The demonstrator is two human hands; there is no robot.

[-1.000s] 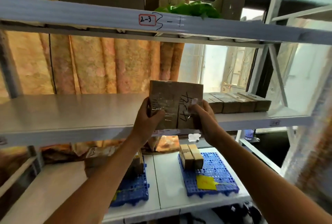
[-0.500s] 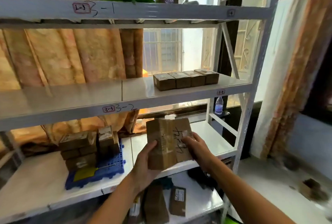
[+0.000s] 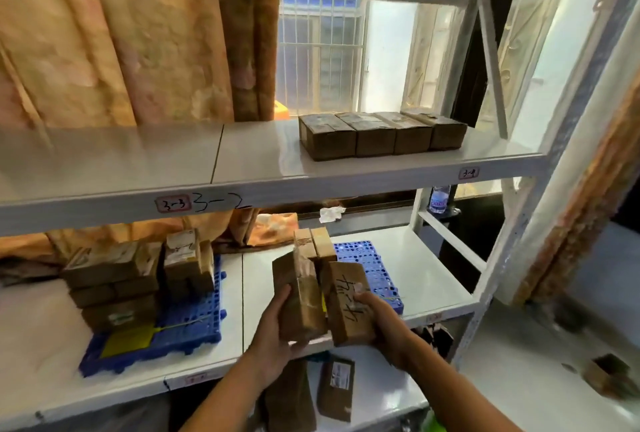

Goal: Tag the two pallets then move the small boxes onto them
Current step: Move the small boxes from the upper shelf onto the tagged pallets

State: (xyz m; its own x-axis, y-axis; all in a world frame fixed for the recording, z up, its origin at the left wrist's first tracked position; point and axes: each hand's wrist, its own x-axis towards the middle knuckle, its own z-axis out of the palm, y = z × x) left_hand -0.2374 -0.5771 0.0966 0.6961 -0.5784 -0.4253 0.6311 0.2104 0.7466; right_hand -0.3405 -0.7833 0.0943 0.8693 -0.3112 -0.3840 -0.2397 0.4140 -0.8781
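My left hand (image 3: 273, 331) grips a small brown taped box (image 3: 299, 296) and my right hand (image 3: 382, 320) grips a second box (image 3: 346, 303) with black writing; the two are held apart, tilted, just above the front of the lower shelf. Behind them lies the right blue pallet (image 3: 372, 267) with two upright boxes (image 3: 317, 242) at its back left. The left blue pallet (image 3: 187, 331) carries a stack of several boxes (image 3: 114, 279) and a yellow tag (image 3: 128, 339) at its front. The right pallet's tag is hidden by the held boxes.
A row of several brown boxes (image 3: 381, 133) sits on the middle shelf (image 3: 242, 185), labelled 3-2. White rack posts (image 3: 519, 223) stand at the right. More boxes (image 3: 337, 385) lie on the bottom shelf. A water bottle (image 3: 439, 197) stands behind the rack.
The boxes came down from the middle shelf level to the lower shelf, and they have split into one per hand. My view dropped and shifted, bringing both pallets into sight.
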